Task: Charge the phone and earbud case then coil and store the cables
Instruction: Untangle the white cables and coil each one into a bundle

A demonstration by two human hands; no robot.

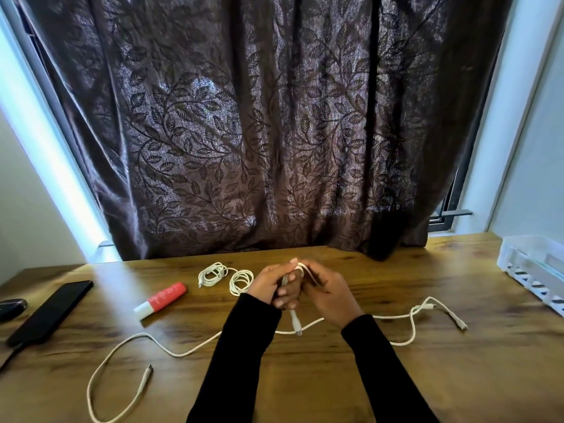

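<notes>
Hands [300,288] together, gripping white cable [295,319]

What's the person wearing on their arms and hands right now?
Both arms are in long, plain black sleeves reaching the wrists. The left hand and right hand are bare: no gloves or rings visible. A thin dark band may sit at the right wrist, but it's unclear.

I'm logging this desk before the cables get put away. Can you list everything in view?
Curtain: 1, brown, behind desk.
Desk: 1, wood.
Phone: 1, black, far left.
Case: 1, dark, left edge.
Tube: 1, red-white, left of centre.
Coiled cables: 2, white, behind left hand.
Loose cables: white, count unclear, front.
Tray: 1, white, right edge.
Left hand: grips cable.
Right hand: holds cable.
</notes>
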